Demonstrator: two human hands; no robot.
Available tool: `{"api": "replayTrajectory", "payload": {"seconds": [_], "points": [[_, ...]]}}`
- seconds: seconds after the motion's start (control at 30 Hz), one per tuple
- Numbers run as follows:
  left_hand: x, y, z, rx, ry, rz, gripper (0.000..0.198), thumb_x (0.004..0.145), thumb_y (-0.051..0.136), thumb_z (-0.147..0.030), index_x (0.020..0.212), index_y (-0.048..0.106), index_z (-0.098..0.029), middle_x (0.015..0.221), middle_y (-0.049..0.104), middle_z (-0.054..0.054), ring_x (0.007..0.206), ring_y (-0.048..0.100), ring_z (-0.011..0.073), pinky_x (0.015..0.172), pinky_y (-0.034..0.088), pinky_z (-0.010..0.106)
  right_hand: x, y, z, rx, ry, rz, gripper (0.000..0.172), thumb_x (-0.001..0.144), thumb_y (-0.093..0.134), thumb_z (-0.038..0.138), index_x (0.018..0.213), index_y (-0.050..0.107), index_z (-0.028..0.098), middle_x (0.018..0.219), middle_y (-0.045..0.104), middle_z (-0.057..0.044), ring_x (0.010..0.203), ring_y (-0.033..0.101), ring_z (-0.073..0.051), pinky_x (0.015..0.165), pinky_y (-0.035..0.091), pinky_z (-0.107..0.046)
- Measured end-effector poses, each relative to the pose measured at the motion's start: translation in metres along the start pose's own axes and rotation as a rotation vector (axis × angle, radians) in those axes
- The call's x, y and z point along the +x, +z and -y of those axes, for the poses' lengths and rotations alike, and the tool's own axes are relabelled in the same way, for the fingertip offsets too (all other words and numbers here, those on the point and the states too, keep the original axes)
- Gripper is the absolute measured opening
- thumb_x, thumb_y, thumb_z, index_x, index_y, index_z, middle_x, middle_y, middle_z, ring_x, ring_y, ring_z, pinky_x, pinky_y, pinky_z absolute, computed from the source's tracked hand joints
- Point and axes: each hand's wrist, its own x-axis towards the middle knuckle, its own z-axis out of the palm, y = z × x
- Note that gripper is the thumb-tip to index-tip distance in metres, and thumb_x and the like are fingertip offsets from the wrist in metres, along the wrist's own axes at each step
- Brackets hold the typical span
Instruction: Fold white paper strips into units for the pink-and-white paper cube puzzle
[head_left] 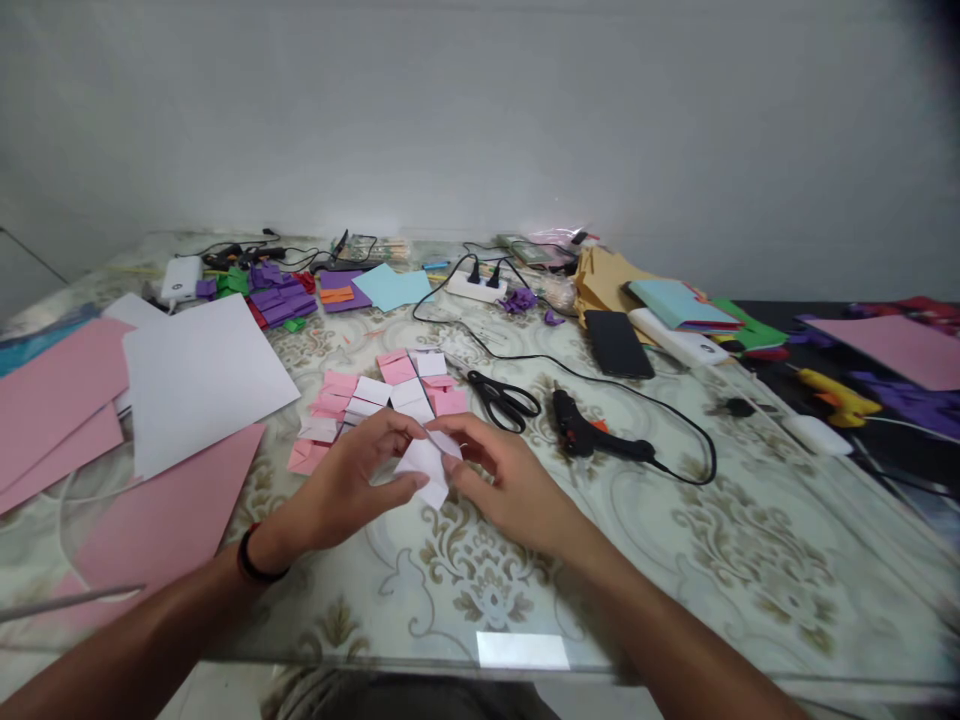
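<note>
A small piece of white paper (425, 462), partly folded, is held between both hands over the table's near middle. My left hand (360, 470) pinches its left side between thumb and fingers. On the right side, my right hand (499, 475) grips it with thumb and fingertips, which hide part of its upper edge. Just beyond lie several folded pink and white paper pieces (371, 392), set close together. Black-handled scissors (504, 400) rest to the right of these pieces, and a black glue gun (592, 430) lies further right.
White sheet (206, 380) and pink sheets (169, 515) cover the left side. A power strip (478, 287) with a cable, purple folded papers (281, 300) and blue paper (394, 288) lie at the back. Right are a black phone (617, 343), brown envelopes (607, 270) and a yellow glue gun (836, 395).
</note>
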Motion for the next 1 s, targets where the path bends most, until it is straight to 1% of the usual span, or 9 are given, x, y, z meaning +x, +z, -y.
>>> {"api": "replayTrajectory", "payload": {"seconds": [0.13,0.2,0.37,0.47,0.6,0.73,0.83,0.9,1.0], "points": [[0.0014,-0.0019,0.0061,0.001,0.050,-0.067,0.023,0.093,0.072,-0.018,0.113,0.062,-0.024,0.113,0.062,0.005,0.110,0.062,0.0196,0.098,0.048,0.032,0.0001,0.0004,0.0017,-0.063,-0.024,-0.027,0.029,0.097,0.056,0.024,0.124,0.066,0.022,0.112,0.076,-0.007,0.090,0.069,-0.021,0.071,0.053,-0.032],[0.0019,-0.0031,0.0077,-0.010,0.048,-0.103,0.021,0.094,0.071,-0.017,0.111,0.062,-0.025,0.111,0.062,0.003,0.108,0.063,0.0185,0.095,0.049,0.030,-0.0003,0.0004,0.0009,-0.065,-0.023,-0.050,0.030,0.097,0.057,0.027,0.125,0.066,0.022,0.114,0.076,-0.009,0.092,0.070,-0.022,0.067,0.053,-0.030],[0.0040,-0.0042,0.0089,0.008,0.038,-0.199,0.018,0.092,0.073,-0.018,0.107,0.064,-0.024,0.108,0.063,0.002,0.106,0.064,0.0179,0.094,0.049,0.030,-0.0009,0.0001,-0.0009,-0.027,-0.014,-0.060,0.031,0.099,0.059,0.032,0.127,0.067,0.022,0.114,0.077,-0.009,0.097,0.073,-0.024,0.068,0.055,-0.030],[0.0041,-0.0036,0.0076,0.042,0.031,-0.185,0.016,0.093,0.073,-0.020,0.107,0.065,-0.023,0.108,0.064,0.004,0.107,0.064,0.0194,0.097,0.049,0.033,-0.0002,-0.0002,-0.0005,0.028,-0.005,-0.030,0.030,0.101,0.059,0.034,0.127,0.068,0.023,0.112,0.078,-0.008,0.099,0.074,-0.023,0.070,0.055,-0.030],[0.0018,-0.0027,0.0052,0.040,0.019,-0.178,0.021,0.093,0.074,-0.021,0.111,0.063,-0.024,0.106,0.064,0.003,0.102,0.065,0.0184,0.089,0.051,0.031,0.0015,-0.0002,-0.0003,0.074,-0.010,0.006,0.026,0.101,0.058,0.030,0.120,0.073,0.022,0.106,0.078,-0.006,0.092,0.072,-0.020,0.077,0.054,-0.031],[0.0012,-0.0023,0.0049,0.063,0.024,-0.171,0.026,0.094,0.073,-0.022,0.116,0.061,-0.026,0.105,0.063,0.003,0.098,0.066,0.0168,0.086,0.051,0.030,0.0022,0.0012,-0.0020,0.086,-0.003,0.010,0.023,0.099,0.058,0.026,0.114,0.075,0.021,0.104,0.076,-0.006,0.089,0.069,-0.020,0.077,0.053,-0.032],[0.0025,-0.0024,0.0047,0.051,0.039,-0.188,0.020,0.094,0.073,-0.022,0.110,0.062,-0.025,0.105,0.062,0.002,0.098,0.065,0.0163,0.088,0.052,0.030,0.0019,0.0024,-0.0036,0.197,0.042,0.002,0.023,0.097,0.063,0.029,0.116,0.073,0.021,0.095,0.074,-0.005,0.084,0.068,-0.019,0.077,0.053,-0.032],[0.0034,-0.0027,0.0037,0.007,0.048,-0.200,0.017,0.094,0.074,-0.022,0.105,0.062,-0.024,0.103,0.062,0.002,0.097,0.065,0.0156,0.085,0.052,0.028,0.0014,0.0025,-0.0044,0.313,0.085,0.005,0.029,0.095,0.067,0.031,0.123,0.069,0.022,0.090,0.071,-0.003,0.081,0.067,-0.018,0.077,0.053,-0.031],[0.0039,-0.0030,0.0021,-0.042,0.047,-0.194,0.017,0.092,0.075,-0.020,0.103,0.063,-0.023,0.100,0.064,0.001,0.095,0.065,0.0142,0.082,0.053,0.025,0.0013,0.0017,-0.0052,0.474,0.122,0.024,0.035,0.091,0.074,0.032,0.124,0.066,0.025,0.101,0.070,-0.003,0.082,0.064,-0.015,0.077,0.052,-0.029]]}}
